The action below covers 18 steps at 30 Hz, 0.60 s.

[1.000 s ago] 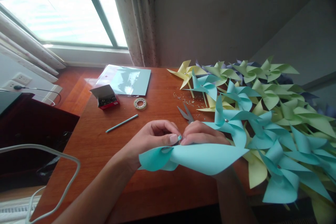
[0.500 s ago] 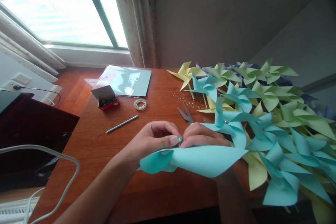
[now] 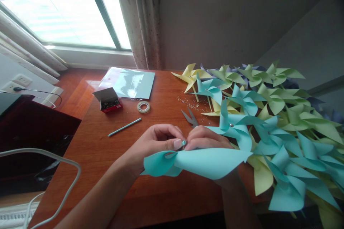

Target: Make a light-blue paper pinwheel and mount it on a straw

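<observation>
Between thumb and forefinger, my left hand [image 3: 163, 139] pinches a small turquoise piece [image 3: 184, 143], perhaps a short bit of tube or rolled paper. My right hand [image 3: 205, 139] is closed right beside it, its fingertips by a thin wire or pin below the piece. A turquoise paper pinwheel [image 3: 212, 164] is held edge-on in front of my right hand and hides part of its grip. Beyond my right hand, scissors [image 3: 192, 118] lie with blades apart, their handles covered. A thin pale-blue stick [image 3: 124, 127] rests on the table left of my hands.
Finished pinwheels in turquoise [image 3: 290, 182], green [image 3: 272, 96] and yellow [image 3: 189, 77] crowd the table's right side. Tiny beads [image 3: 192, 102] are scattered near them. A tape roll [image 3: 143, 106], an open red box [image 3: 110, 103] and packaged blue paper [image 3: 134, 82] sit at the back left.
The pinwheel and the small piece have shifted and tilted very slightly in my hands. Both hands keep their grip in nearly the same place.
</observation>
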Available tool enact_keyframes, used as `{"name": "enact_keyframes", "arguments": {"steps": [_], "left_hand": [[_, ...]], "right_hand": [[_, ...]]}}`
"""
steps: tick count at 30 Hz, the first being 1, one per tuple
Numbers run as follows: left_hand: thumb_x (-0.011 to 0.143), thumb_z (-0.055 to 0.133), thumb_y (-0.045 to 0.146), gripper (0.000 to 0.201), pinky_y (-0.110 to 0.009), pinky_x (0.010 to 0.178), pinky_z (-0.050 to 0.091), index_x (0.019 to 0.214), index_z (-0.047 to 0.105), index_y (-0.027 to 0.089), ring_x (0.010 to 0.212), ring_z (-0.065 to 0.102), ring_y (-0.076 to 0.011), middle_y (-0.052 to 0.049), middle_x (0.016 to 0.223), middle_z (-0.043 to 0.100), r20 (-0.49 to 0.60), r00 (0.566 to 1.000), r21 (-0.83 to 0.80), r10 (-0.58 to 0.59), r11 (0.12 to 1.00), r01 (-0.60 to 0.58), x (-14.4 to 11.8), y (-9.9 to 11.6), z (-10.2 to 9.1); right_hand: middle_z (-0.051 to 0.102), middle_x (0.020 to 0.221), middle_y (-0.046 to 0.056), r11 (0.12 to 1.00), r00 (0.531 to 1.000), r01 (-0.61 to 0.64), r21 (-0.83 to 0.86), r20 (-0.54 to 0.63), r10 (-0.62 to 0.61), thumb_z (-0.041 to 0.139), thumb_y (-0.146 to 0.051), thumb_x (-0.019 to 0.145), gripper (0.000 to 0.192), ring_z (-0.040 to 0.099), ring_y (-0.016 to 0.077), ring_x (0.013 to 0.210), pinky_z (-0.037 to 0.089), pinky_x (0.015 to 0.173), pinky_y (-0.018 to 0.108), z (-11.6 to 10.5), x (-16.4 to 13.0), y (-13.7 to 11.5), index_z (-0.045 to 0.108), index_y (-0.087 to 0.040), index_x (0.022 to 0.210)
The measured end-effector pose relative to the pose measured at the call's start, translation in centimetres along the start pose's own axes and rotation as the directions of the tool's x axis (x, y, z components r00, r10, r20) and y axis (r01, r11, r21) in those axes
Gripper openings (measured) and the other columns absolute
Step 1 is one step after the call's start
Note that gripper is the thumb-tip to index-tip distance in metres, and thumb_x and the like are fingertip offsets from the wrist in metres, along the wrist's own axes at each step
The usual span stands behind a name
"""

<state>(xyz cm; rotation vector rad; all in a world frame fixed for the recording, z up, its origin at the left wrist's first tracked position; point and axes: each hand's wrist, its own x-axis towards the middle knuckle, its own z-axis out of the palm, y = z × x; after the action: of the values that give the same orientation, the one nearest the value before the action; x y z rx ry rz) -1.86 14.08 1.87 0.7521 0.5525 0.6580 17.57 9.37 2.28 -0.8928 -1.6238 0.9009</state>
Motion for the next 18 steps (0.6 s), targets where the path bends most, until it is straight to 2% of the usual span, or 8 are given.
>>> {"name": "enact_keyframes", "arguments": {"steps": [5,10,18], "left_hand": [[0.072,0.089,0.024,0.014,-0.017,0.059,0.048,0.075,0.079,0.014,0.066,0.061,-0.0093,-0.003,0.076,0.069,0.005,1.000,0.008,0.011,1.000,-0.011,0.09,-0.05,0.07],[0.073,0.088,0.024,0.014,-0.016,0.056,0.045,0.075,0.078,0.015,0.063,0.060,-0.0084,-0.002,0.074,0.069,-0.007,0.999,0.017,0.040,0.999,-0.040,0.33,-0.07,-0.17],[0.072,0.089,0.025,0.015,-0.017,0.057,0.046,0.076,0.079,0.015,0.064,0.061,-0.0093,-0.004,0.077,0.071,-0.013,1.000,0.024,0.017,1.000,-0.017,0.20,-0.07,-0.11]], "right_hand": [[0.070,0.085,0.002,1.000,1.000,0.011,-0.012,-0.019,-0.011,0.069,-0.018,0.090,0.010,0.067,0.0180,0.078,0.053,0.072,0.032,-0.14,0.24,-0.27,0.077,-0.023,0.088],[0.070,0.085,0.002,0.999,0.999,0.010,-0.039,0.042,-0.009,0.067,-0.022,0.094,0.014,0.068,0.0168,0.077,0.054,0.071,0.030,-0.38,0.46,-0.63,0.078,-0.025,0.088],[0.070,0.089,0.002,0.999,0.999,0.046,0.001,-0.003,-0.046,0.066,-0.017,0.094,0.016,0.068,0.0180,0.083,0.054,0.077,0.032,-0.04,0.17,-0.02,0.078,-0.026,0.096]]}}
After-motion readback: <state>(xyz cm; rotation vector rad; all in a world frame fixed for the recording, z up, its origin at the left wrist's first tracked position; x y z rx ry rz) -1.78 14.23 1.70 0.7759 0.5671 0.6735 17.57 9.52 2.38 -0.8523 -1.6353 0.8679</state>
